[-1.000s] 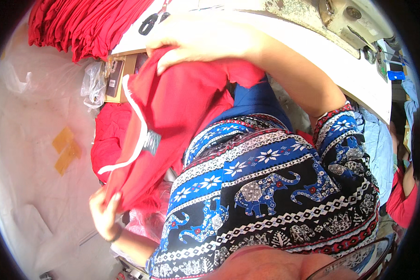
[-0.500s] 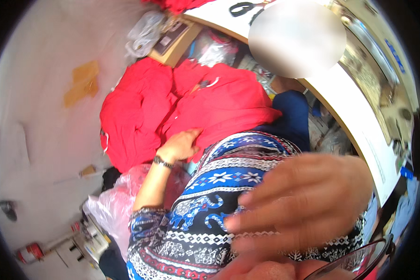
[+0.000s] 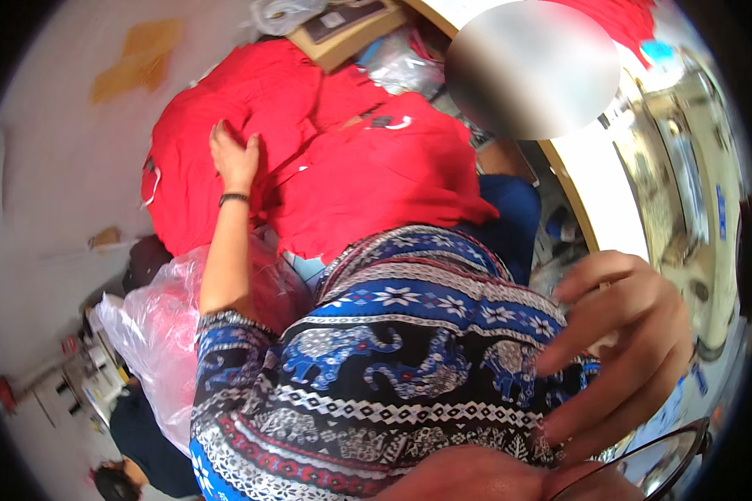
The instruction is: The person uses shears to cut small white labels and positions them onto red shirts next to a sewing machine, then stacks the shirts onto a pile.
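Since half a second ago the left hand (image 3: 236,159) has slid farther left and now lies flat, fingers spread, on the red garment pile (image 3: 309,167) — laying it down, it seems. Right hand (image 3: 622,351) hovers near, fingers apart, empty — next comes smoothing the cloth.

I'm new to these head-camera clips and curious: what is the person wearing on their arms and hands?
Both hands are bare, with no gloves. The left hand has a thin dark band at the wrist, and its forearm is bare up to a short sleeve of blue, black and white patterned cloth with elephants and red trim, matching the garment. The right hand shows no ring; its wrist is out of view.
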A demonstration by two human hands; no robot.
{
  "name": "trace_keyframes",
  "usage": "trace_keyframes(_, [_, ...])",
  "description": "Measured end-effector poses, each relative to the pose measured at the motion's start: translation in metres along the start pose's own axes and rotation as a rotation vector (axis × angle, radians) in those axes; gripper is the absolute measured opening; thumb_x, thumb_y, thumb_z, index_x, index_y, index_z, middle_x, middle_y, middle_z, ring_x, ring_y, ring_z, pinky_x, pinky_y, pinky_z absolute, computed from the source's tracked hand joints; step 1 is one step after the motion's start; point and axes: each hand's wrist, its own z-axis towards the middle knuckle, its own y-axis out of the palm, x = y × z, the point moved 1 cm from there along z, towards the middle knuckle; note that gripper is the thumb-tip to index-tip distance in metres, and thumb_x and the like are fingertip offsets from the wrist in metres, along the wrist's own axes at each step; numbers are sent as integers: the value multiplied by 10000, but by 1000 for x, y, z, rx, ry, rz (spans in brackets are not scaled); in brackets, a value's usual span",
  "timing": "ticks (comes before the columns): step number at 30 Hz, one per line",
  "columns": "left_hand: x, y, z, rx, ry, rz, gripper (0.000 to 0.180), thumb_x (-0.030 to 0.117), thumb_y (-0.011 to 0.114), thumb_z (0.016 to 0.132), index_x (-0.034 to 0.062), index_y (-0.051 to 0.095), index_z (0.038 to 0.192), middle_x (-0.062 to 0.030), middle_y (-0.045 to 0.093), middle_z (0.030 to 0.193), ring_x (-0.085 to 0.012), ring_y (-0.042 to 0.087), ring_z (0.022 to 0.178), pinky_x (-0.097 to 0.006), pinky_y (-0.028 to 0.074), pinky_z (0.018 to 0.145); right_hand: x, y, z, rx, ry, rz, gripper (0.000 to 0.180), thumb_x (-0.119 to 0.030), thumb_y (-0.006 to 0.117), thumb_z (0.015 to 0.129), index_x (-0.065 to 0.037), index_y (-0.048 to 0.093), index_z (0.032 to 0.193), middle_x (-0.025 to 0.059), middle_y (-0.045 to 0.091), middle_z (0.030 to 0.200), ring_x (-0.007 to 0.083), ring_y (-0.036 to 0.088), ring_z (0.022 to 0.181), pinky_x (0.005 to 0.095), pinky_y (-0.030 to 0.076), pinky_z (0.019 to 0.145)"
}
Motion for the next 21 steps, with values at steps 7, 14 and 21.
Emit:
trace_keyframes(7, [-51, 8, 42, 1, -241, 250, 372, 286, 577, 850, 130, 632, 1183, -145, 578, 1240, -326, 520, 1171, -505, 415, 945, 54, 8, -111, 806, 877, -27, 255, -10, 565, 893, 41, 595, 1142, 181, 614, 1164, 224, 600, 1050, 358, 457, 945])
trace_keyframes(14, [-90, -81, 120, 523, -333, -212, 306, 167, 479, 909, -102, 608, 978, -295, 640, 940, -414, 596, 863, -448, 450, 810, 121, 44, -131, 657, 1121, 123, 240, 1, 566, 906, 21, 616, 1139, 108, 663, 1105, 164, 618, 1014, 294, 473, 924])
trace_keyframes(21, [63, -218, 97, 135, -2, -1186, 236, 65, 457, 968, -47, 597, 1122, -93, 663, 1023, -157, 633, 877, -281, 519, 787, 162, 78, -80, 493, 1185, 800, 377, -189, 526, 965, -19, 501, 1302, 133, 586, 1242, 209, 597, 1079, 342, 468, 943])
